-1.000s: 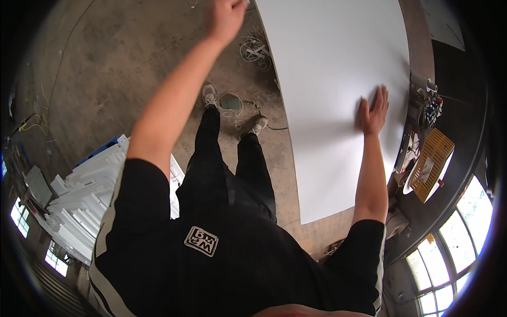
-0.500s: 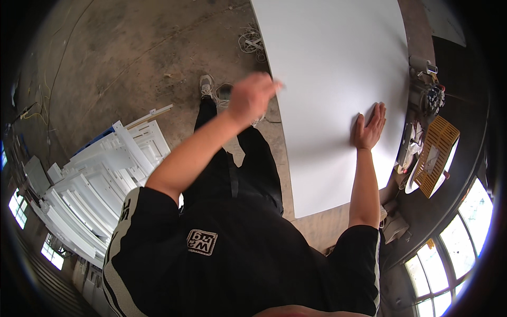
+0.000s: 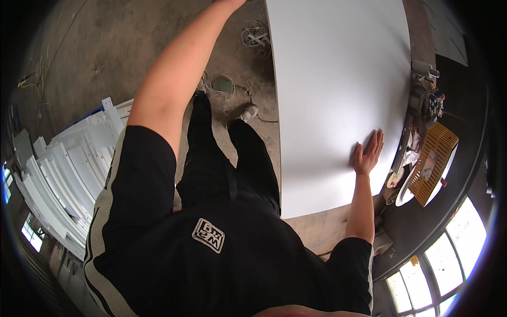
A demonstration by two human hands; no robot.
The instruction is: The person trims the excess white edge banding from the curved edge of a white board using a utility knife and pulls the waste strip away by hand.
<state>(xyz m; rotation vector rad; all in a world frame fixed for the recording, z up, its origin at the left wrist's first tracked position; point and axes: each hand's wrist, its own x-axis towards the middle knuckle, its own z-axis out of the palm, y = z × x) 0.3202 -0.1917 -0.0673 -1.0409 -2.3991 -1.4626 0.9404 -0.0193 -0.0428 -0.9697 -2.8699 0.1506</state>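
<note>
A large, smooth white panel lies flat in front of me and to my right. My right hand is on it near its right side, palm down, fingers stretched out and thumb apart, holding nothing. My left arm reaches far forward, past the panel's left edge. Only the wrist and the base of my left hand show at the top of the view; the fingers lie beyond the picture. Whether that hand touches or holds anything is hidden.
Stacked white strips and panels stand on the floor at left. Loose cables lie beside the panel's left edge. Right of the panel are a small motor-like machine and a slotted yellow crate. Windows show at lower right.
My left hand has swung forward from beside the panel's left edge to the top of the view. My right hand stays flat on the panel. My feet and body have shifted.
</note>
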